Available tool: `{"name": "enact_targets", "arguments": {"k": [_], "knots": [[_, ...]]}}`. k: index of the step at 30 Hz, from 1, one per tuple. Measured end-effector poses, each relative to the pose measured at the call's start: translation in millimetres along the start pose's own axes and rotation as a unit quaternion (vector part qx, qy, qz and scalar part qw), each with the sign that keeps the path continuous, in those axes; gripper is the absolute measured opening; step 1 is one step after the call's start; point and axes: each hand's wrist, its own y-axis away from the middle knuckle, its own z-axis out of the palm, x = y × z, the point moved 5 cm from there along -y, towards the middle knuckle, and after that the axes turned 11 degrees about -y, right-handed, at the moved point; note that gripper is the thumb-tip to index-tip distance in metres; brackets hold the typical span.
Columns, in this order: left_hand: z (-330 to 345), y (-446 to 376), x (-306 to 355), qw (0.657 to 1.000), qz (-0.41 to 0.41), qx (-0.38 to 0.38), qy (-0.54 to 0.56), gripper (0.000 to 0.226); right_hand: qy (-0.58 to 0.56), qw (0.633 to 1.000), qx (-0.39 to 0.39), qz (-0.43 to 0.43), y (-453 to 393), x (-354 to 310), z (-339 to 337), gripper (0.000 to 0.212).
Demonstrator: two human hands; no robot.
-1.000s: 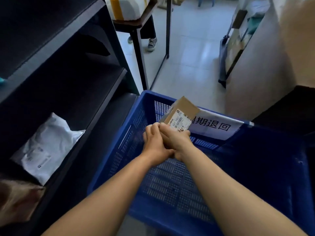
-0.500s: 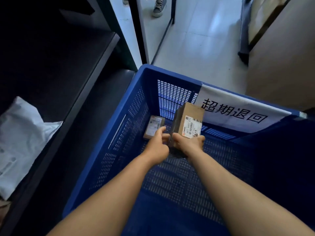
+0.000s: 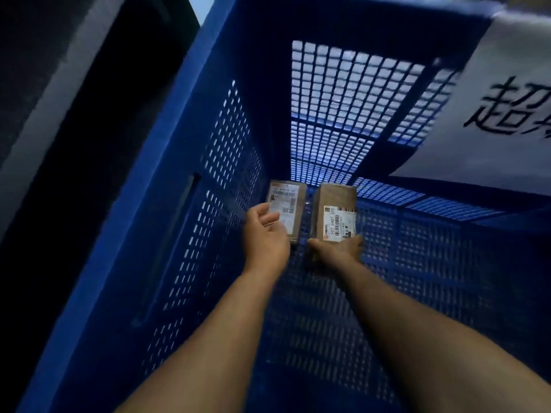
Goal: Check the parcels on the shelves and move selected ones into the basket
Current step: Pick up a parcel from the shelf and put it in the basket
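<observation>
A blue perforated basket (image 3: pixel 185 180) held two small labelled cardboard parcels (image 3: pixel 287 210) (image 3: pixel 335 214) side by side on its floor.

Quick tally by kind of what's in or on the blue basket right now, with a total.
Cardboard parcels: 2, a flat parcel at the left and a taller parcel which the right hand grips
White paper sign on the basket: 1
Total: 3

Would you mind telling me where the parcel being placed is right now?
Head view: the taller parcel is deep inside the blue basket, right of the flat parcel, with the right hand on it.
</observation>
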Motion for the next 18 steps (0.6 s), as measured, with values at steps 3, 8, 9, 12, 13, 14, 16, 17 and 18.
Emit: {"name": "enact_targets", "arguments": {"k": [3, 8, 9, 12, 13, 14, 16, 17, 18], "knots": [[13.1, -19.1, -14.1, 1.000, 0.002, 0.005, 0.010, 0.039, 0.011, 1.000, 0.008, -0.012, -25.4, 2.1, 22.1, 0.102], [29.5, -38.0, -34.6, 0.999, 0.018, 0.008, 0.025, 0.037, 0.002, 0.999, 0.040, -0.033, -51.8, 3.9, 48.3, 0.104], [31.5, -41.5, -38.1, 0.999, 0.018, 0.009, 0.025, 0.037, -0.001, 0.998, 0.044, -0.034, -55.9, 3.8, 51.1, 0.103], [34.2, -51.0, -47.7, 0.999, 0.017, 0.007, 0.027, 0.037, -0.011, 0.999, 0.029, -0.029, -69.2, 5.0, 62.6, 0.109], [34.0, -52.6, -49.5, 0.999, 0.018, 0.005, 0.028, 0.036, -0.008, 0.999, 0.023, -0.027, -72.5, 5.7, 65.7, 0.112], [33.6, -53.4, -50.6, 0.999, 0.019, 0.003, 0.028, 0.036, -0.006, 1.000, 0.018, -0.025, -74.9, 6.9, 67.8, 0.115], [31.2, -54.1, -50.9, 0.999, 0.019, 0.004, 0.026, 0.036, -0.007, 1.000, 0.002, -0.027, -77.0, 9.0, 69.2, 0.118], [29.8, -53.8, -50.1, 0.999, 0.018, 0.006, 0.025, 0.036, -0.008, 0.999, -0.007, -0.031, -75.6, 8.7, 67.2, 0.120], [28.2, -52.0, -48.3, 1.000, 0.017, 0.009, 0.024, 0.036, -0.008, 0.999, -0.017, -0.033, -74.0, 7.9, 64.2, 0.122]]}}
